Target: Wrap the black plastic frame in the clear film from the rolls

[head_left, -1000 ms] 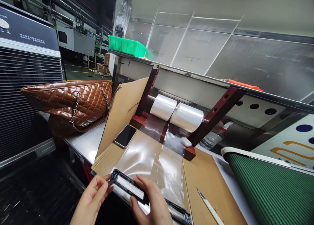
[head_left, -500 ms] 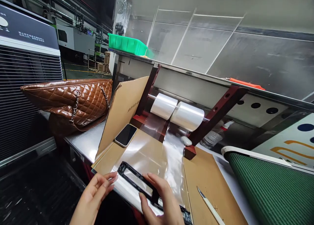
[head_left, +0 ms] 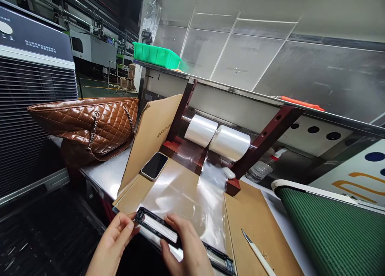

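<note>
Black plastic frame (head_left: 183, 240) lies at the bench's near edge on clear film (head_left: 186, 195). Right hand (head_left: 186, 248) grips it. Left hand (head_left: 116, 238), fingers loosely curled, touches its end.

A steel table (head_left: 104, 175) is carrying a brown handbag (head_left: 90, 121) at nine o'clock. Flat cardboard (head_left: 255, 212) is lying centrally, bearing a phone (head_left: 154, 165).

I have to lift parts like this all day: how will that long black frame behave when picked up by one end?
The black frame looks thin and long, so probably light and slightly bendy. It overhangs the table edge, so it might tip. Its glossy surface and the clear film beneath suggest it slides easily.
</note>
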{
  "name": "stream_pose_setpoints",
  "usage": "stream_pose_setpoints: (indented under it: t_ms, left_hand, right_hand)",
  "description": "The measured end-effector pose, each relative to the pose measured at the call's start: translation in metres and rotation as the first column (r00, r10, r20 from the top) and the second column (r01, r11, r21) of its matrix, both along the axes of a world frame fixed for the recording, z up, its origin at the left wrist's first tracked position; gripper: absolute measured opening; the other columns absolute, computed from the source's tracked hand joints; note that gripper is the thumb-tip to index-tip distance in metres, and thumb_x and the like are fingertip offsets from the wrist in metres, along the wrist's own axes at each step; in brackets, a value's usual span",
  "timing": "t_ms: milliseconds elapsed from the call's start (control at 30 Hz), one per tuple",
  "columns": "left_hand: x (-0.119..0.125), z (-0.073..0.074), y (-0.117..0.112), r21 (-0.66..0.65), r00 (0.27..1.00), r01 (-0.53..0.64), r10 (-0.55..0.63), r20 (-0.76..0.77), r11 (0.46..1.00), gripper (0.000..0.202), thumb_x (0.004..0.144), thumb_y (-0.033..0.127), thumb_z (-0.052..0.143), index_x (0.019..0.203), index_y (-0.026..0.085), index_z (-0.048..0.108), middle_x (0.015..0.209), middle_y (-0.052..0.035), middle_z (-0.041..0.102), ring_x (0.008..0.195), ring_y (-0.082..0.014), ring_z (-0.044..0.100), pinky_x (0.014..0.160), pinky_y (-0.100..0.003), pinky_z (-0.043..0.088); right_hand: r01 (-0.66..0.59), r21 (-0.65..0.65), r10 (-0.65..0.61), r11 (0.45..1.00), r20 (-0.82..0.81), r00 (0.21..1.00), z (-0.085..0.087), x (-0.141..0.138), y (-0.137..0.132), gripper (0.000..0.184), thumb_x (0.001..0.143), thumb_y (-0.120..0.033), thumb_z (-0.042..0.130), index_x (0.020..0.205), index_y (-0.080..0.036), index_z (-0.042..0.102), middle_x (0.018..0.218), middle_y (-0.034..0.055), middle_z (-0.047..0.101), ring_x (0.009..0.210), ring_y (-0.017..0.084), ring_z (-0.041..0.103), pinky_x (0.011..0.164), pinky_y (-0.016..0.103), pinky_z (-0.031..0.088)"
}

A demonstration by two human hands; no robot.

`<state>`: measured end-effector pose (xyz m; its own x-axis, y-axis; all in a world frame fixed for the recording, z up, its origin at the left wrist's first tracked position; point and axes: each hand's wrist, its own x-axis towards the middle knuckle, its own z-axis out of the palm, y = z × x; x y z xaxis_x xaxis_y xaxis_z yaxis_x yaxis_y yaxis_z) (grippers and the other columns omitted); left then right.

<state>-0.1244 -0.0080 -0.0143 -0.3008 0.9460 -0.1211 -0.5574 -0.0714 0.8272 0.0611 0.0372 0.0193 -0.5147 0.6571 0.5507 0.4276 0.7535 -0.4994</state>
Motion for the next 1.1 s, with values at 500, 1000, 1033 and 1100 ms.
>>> stream_pose_setpoints:
  t_ms: [500,1000,1033,1100]
  left_hand:
    - [0.001,0.005,-0.001,-0.032,1.000,-0.010,0.010,0.010,0.999,0.038,0.070,0.051,0.080,0.067,0.019,0.060,0.097,-0.0058,0.069,0.095,-0.0231,0.061,0.083,-0.026,0.051]
    - [0.005,0.011,-0.001,-0.026,0.997,-0.063,0.062,-0.037,0.998,0.039,0.068,0.051,0.081,0.064,0.019,0.057,0.084,-0.0032,0.068,0.091,-0.0226,0.062,0.080,-0.024,0.052]
    - [0.003,0.010,-0.001,-0.036,0.999,-0.038,0.037,-0.033,0.999,0.040,0.068,0.051,0.081,0.065,0.019,0.058,0.090,-0.0047,0.069,0.093,-0.0238,0.062,0.082,-0.026,0.052]
    - [0.001,0.009,-0.002,-0.060,1.000,0.000,-0.001,-0.023,0.998,0.041,0.067,0.053,0.081,0.065,0.019,0.059,0.100,-0.0073,0.070,0.101,-0.0270,0.061,0.085,-0.029,0.051]
  right_hand:
    - [-0.006,-0.055,0.001,0.998,-0.099,0.995,0.000,0.002,0.005,0.042,0.082,-0.011,0.052,0.120,-0.026,0.046,0.105,0.0043,0.062,0.095,0.019,0.064,0.084,0.027,0.054]
    - [0.015,-0.051,-0.018,0.999,-0.055,0.998,-0.001,-0.001,0.004,0.041,0.079,-0.009,0.051,0.117,-0.024,0.049,0.103,0.0058,0.063,0.094,0.021,0.064,0.082,0.029,0.055]
    - [0.011,-0.060,-0.015,0.998,-0.062,0.998,-0.001,0.001,0.004,0.041,0.079,-0.010,0.051,0.118,-0.024,0.049,0.103,0.0061,0.063,0.094,0.021,0.064,0.083,0.029,0.055]
    - [0.022,-0.080,-0.029,0.997,-0.084,0.996,0.002,0.005,0.004,0.038,0.081,-0.012,0.052,0.117,-0.023,0.048,0.104,0.0067,0.064,0.095,0.022,0.064,0.083,0.030,0.055]
